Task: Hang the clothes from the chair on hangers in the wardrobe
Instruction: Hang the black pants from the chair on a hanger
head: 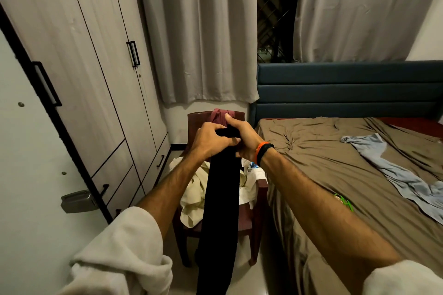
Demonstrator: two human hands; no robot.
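Left hand (pixel 211 140) and right hand (pixel 242 136): each grip is curled around the top of the black garment (pixel 221 199), held above the chair (pixel 260 189). The garment hangs down, near. More clothes (pixel 194 201) lie on the chair seat. Wardrobe (pixel 91 60): left. Bed (pixel 335 163): right.

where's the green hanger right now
The green hanger lies on the bed, on the brown sheet near its left edge, right of the chair and just beyond the right forearm.
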